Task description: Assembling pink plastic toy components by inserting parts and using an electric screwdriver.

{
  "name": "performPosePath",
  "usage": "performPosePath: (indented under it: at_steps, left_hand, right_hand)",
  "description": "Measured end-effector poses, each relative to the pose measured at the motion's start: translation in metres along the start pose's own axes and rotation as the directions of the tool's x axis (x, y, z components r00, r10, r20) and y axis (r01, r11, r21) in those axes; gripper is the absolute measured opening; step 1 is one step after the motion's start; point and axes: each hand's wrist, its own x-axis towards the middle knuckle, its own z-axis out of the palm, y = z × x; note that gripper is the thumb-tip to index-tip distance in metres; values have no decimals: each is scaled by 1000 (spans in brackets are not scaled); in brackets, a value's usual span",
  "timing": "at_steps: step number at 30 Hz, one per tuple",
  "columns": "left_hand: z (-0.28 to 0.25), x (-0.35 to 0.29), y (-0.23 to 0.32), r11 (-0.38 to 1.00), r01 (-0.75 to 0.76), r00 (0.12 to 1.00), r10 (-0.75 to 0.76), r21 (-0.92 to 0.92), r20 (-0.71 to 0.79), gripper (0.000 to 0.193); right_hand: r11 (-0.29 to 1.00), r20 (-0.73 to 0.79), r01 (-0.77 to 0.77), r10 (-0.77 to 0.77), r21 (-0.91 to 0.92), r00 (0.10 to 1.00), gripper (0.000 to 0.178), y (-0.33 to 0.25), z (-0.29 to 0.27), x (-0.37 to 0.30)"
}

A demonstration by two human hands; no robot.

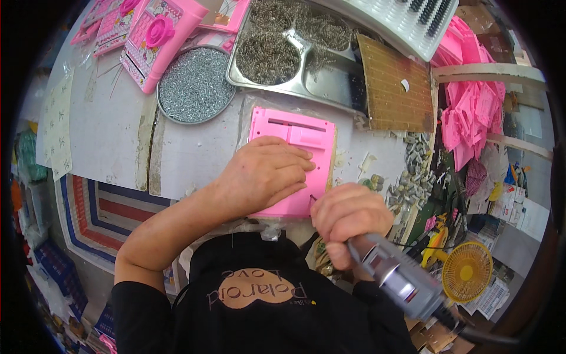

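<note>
A flat pink plastic panel (323,159) with a long slot and small holes lies on the table in front of me. My left hand (265,174) rests on it, palm down with fingers extended, covering its left and middle part. Wrapped round a grey electric screwdriver (398,277) is my right hand (354,215). The tool's dark bit reaches the panel near its lower right corner; the tip's exact contact is hard to make out. Behind the panel, to the left, stands a round dish (159,106) full of small silver screws (196,82).
A metal compartment tray (333,85) holds tangled small springs (268,56). Beside it lie a brown board (398,88) and a white tray (383,23). Pink cases (171,29) stand at far left. Right are small grey pieces (413,177), pink parts (471,112) and a yellow fan (467,271).
</note>
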Motion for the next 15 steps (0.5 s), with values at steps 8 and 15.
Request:
performPosePath:
  at_steps: [8,15]
  left_hand:
    - [-3,3,-1,1000,-6,1000,6,15,31,13]
    - [-2,3,-1,1000,3,1000,-3,-5,8,11]
  right_hand:
    - [998,55,33,-30,-52,998,14,11,-40,26]
    - [999,147,0,-7,47,989,15,15,-45,42]
